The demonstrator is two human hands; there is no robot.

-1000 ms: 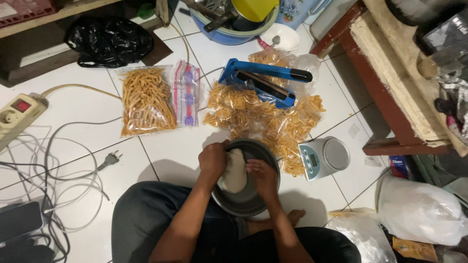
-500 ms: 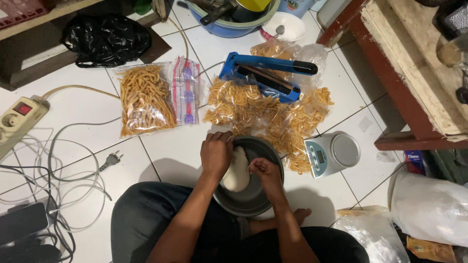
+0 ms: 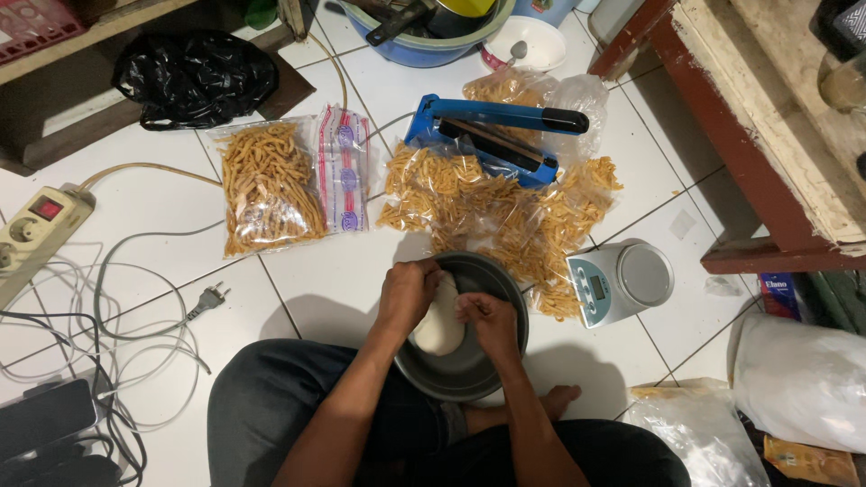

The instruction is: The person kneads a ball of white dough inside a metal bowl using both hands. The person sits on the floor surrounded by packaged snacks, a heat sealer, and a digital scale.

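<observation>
The lump of pale dough (image 3: 439,325) lies in a dark round metal bowl (image 3: 469,374) on the white tiled floor (image 3: 334,271), just in front of the seated person's crossed legs. The left hand (image 3: 408,293) is curled over the dough's upper left side, fingers bent down onto it in a closed grip, and the right hand (image 3: 487,320) presses against its right side with fingers folded in; so the dough sits between the two hands, touching both. Just beyond the bowl, clear bags of yellow stick snacks (image 3: 505,212) are heaped on the floor, with a blue hand-lever bag sealer (image 3: 492,131) lying across the far part of the heap. To the right of the bowl stands a small digital kitchen scale (image 3: 621,281), close to the snack heap. Farther left lies a separate filled snack bag (image 3: 268,185) beside a stack of flat printed empty bags (image 3: 345,169). A power strip (image 3: 36,225) and loose white cables (image 3: 117,307) lie well apart at the left edge, with a black plastic bag (image 3: 194,77) above them.
</observation>
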